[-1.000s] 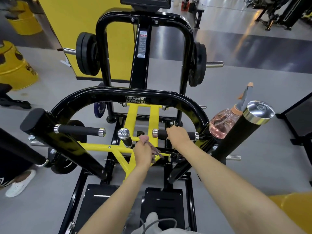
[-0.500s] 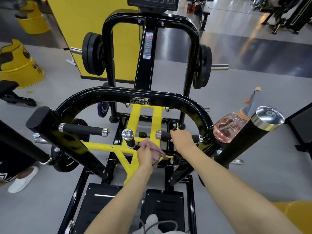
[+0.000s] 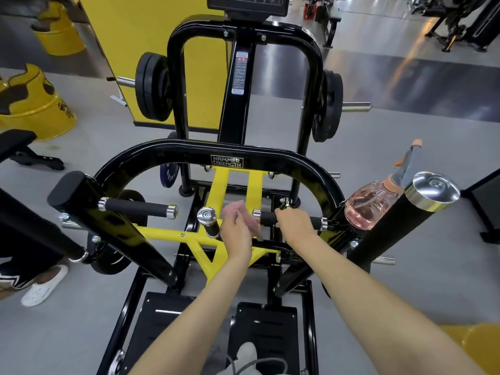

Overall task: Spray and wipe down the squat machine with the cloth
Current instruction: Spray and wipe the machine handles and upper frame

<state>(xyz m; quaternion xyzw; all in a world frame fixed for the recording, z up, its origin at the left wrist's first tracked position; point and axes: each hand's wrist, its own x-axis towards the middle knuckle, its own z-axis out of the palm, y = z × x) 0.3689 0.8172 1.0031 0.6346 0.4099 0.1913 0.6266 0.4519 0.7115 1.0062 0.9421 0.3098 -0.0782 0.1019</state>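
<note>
Since a second ago the left hand [image 3: 234, 235] has lifted the cloth [image 3: 244, 217] off the yellow crossbar [image 3: 162, 234] into the gap between the chrome-capped peg [image 3: 207, 216] and the right grip [image 3: 315, 220]. Its fingers are curled round the pink cloth, which is bunched in the fist. The right hand [image 3: 295, 226] is wrapped round the right grip, steadying the squat machine [image 3: 176, 77].

To wipe well, I judge the cloth should be spread flatter, wrapped round the grip's chrome end and drawn along the black sleeve. The right hand should slide off so no covered patch is missed.

The spray bottle [image 3: 370, 207], holding pink liquid, sits wedged beside a black roller [image 3: 433, 197] on the machine's right side, near enough for re-wetting.

On the black arch [image 3: 297, 158] a nameplate [image 3: 226, 161] reads HAMMER STRENGTH. A white sticker [image 3: 239, 73] on the upright [image 3: 235, 117] has print too small to read.
</note>
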